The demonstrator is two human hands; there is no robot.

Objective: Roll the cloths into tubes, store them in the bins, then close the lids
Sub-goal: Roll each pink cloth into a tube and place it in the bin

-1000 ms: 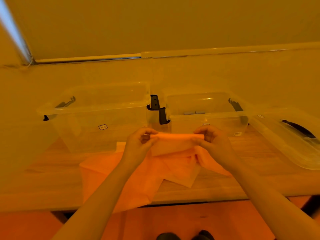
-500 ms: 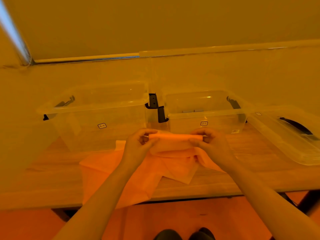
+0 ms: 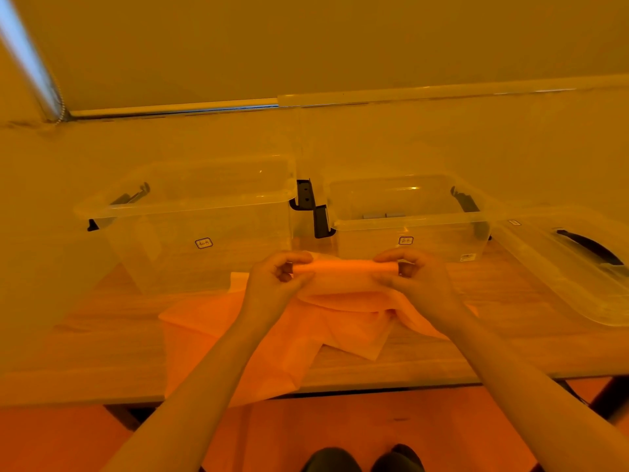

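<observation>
An orange cloth (image 3: pixel 343 272) is partly rolled into a tube at its top edge, held above the table. My left hand (image 3: pixel 275 277) pinches the tube's left end and my right hand (image 3: pixel 410 275) pinches its right end. The unrolled part hangs below the tube. More orange cloths (image 3: pixel 245 335) lie flat on the wooden table (image 3: pixel 102 338) under my arms, one draping over the front edge. Two clear bins stand behind with no lids on: a larger left bin (image 3: pixel 190 212) and a smaller right bin (image 3: pixel 408 212).
A clear lid (image 3: pixel 571 267) with a black handle lies tilted at the table's right. Black latches hang between the bins (image 3: pixel 309 206). A wall rises directly behind the bins. My shoes (image 3: pixel 360 459) show below the table's front edge.
The tube has grown tighter and thinner as my fingers rolled the cloth's top edge. Both hands stayed in about the same place in front of the bins.
</observation>
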